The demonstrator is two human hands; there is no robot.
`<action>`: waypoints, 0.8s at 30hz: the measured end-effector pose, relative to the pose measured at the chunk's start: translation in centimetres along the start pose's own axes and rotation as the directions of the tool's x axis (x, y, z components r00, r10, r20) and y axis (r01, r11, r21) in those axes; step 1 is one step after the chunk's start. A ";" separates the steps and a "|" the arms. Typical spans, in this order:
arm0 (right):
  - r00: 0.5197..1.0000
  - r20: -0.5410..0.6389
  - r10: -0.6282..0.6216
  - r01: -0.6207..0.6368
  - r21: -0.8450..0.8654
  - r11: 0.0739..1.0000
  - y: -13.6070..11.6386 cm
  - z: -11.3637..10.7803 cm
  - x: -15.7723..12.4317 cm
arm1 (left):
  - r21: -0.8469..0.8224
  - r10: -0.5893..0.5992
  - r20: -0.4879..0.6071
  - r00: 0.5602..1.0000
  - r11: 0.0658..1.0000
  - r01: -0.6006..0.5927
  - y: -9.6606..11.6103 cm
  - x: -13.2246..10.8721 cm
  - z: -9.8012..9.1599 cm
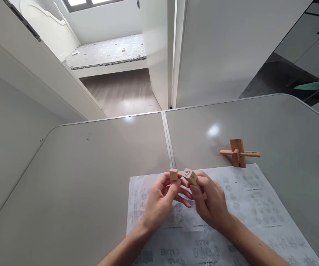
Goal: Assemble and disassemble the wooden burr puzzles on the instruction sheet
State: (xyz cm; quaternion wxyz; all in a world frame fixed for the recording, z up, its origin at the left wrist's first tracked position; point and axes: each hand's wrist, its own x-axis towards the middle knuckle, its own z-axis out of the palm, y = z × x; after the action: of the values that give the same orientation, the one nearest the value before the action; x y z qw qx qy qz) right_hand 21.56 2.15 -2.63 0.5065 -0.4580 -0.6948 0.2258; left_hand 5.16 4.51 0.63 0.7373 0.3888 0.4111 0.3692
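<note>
Between the thumb and fingers of my left hand (162, 199) is a small plain wooden block (173, 174), held up over the far edge of the paper. My right hand (210, 199) pinches a second wooden block (190, 176) with dark handwritten marks on its faces, tilted toward the first. The two blocks are close together with a narrow gap between them. Beneath both hands lies a large printed sheet (184, 238) covered in small diagrams. Beyond its far right edge rests an assembly of crossed wooden pieces (236, 153), some with dark marks.
The grey table (92, 177) has a metal seam (168, 140) running away from me and a raised light rim. Past it are a white wall panel (217, 48), an open door (155, 51) and a bed (109, 51) in the room behind.
</note>
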 end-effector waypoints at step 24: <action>0.999 -0.039 0.017 -0.015 0.052 0.999 0.1 0.2 0.3 | -0.003 0.016 0.127 0.992 1.000 -0.016 -1.2 -0.2 -0.7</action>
State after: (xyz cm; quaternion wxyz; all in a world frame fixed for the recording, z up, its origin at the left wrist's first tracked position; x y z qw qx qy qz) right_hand 21.36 2.46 -2.63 0.5300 -0.4546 -0.6749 0.2386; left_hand 4.75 4.04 -0.58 0.7593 0.4140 0.3599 0.3500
